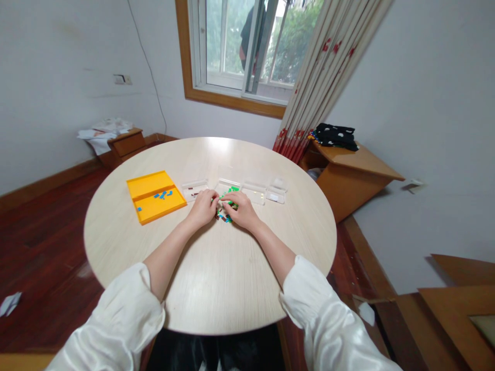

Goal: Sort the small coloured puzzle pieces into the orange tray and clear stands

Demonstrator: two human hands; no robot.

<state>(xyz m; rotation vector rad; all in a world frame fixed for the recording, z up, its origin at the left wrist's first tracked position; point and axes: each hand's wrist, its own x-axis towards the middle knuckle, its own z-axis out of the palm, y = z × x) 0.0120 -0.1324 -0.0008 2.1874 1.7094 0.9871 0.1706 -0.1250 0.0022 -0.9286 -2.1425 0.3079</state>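
Observation:
Both my hands rest on a round pale wooden table (216, 278), over a small heap of green, blue and dark pieces (225, 217). My left hand (203, 207) has its fingers curled down onto the heap's left side. My right hand (240, 210) lies over the right side, fingers bent and pinched onto the pieces; what each hand grips is too small to name. Left of my hands lies an open yellow tray (149, 186) with a few blue pieces (164, 195) in it.
Several clear plastic boxes (253, 192) stand in a row behind the heap. A low wooden cabinet with dark cloth (348, 175) stands at the right by a curtain (320, 72). Another small cabinet with papers (126, 141) sits at the left wall.

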